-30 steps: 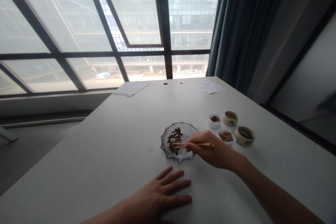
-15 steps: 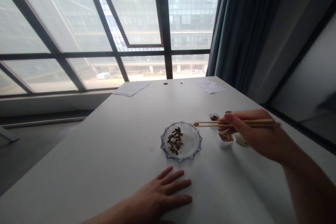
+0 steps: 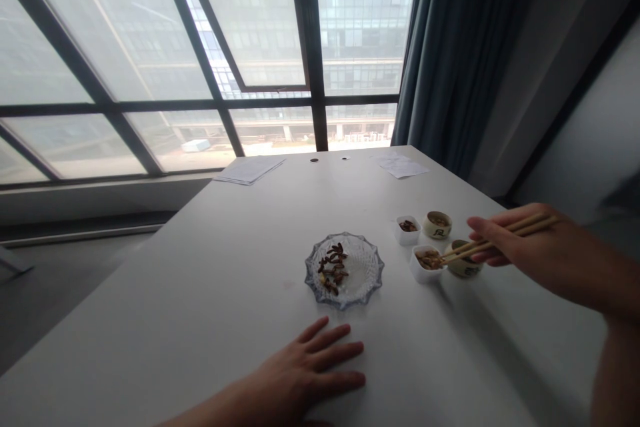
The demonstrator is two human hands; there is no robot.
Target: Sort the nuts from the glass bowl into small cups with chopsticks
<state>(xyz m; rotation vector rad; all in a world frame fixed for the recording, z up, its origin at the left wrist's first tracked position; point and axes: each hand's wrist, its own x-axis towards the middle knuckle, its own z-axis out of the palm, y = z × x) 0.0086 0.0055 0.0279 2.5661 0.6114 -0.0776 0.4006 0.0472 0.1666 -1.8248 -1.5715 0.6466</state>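
My right hand [image 3: 540, 250] grips a pair of wooden chopsticks [image 3: 493, 239], their tips reaching into the near small white square cup [image 3: 424, 262] of brownish pieces. A glass dish [image 3: 345, 269] with scalloped rim holds several dark and pale pieces in the table's middle. My left hand [image 3: 307, 377] lies flat on the white table [image 3: 200, 293], fingers spread, just in front of the dish and touching nothing else.
A second white square cup [image 3: 407, 229] and two round cream cups [image 3: 437, 224] [image 3: 465, 267] stand right of the dish. Paper sheets [image 3: 250, 169] [image 3: 403, 167] lie at the far edge by the window. A dark curtain [image 3: 450, 60] hangs at the right.
My right hand lifted the chopsticks out of the glass dish, carried them rightward, then lowered their tips into the near white cup. My left hand stayed put.
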